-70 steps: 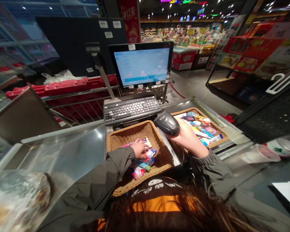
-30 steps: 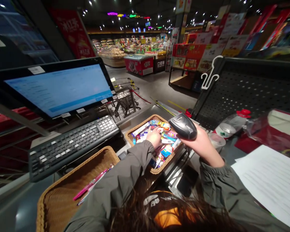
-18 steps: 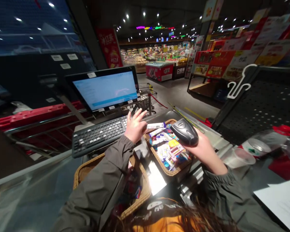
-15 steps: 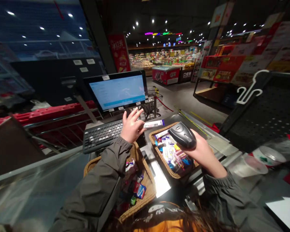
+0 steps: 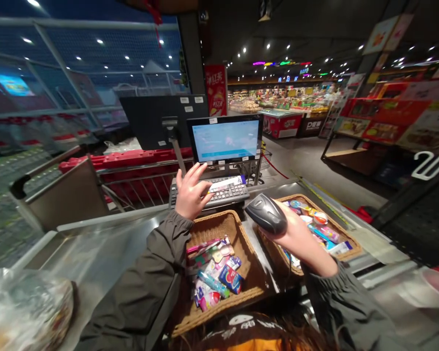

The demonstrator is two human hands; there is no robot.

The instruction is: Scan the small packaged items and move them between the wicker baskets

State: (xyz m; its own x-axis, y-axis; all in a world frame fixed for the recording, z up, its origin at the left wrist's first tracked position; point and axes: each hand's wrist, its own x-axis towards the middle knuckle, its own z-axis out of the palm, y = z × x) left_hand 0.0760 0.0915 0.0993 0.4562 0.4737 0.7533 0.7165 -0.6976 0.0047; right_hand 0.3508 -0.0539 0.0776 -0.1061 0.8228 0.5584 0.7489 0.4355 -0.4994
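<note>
My left hand (image 5: 190,192) pinches one end of a slim white packet (image 5: 225,184) with a purple tip, its other fingers raised. The packet is held above the black keyboard (image 5: 227,197), in front of the lit monitor (image 5: 225,140). My right hand (image 5: 302,236) is wrapped around a black barcode scanner (image 5: 266,214), whose head points left toward the packet. Below my left hand, a wicker basket (image 5: 254,253) holds several small wrapped snacks (image 5: 219,273). A second wicker basket (image 5: 353,241), partly hidden by my right forearm, holds more colourful packets (image 5: 325,231).
A bag in clear plastic (image 5: 25,307) lies on the metal counter (image 5: 106,263) at left. Behind the counter stand a shopping cart (image 5: 142,183) and a second, dark screen (image 5: 161,119) seen from its back. Stacked boxes (image 5: 388,117) stand at right.
The view has turned left, so the counter things sit further right. Relative to the counter, both hands have shifted left, the packet now over the keyboard and the scanner by the right basket's left edge.
</note>
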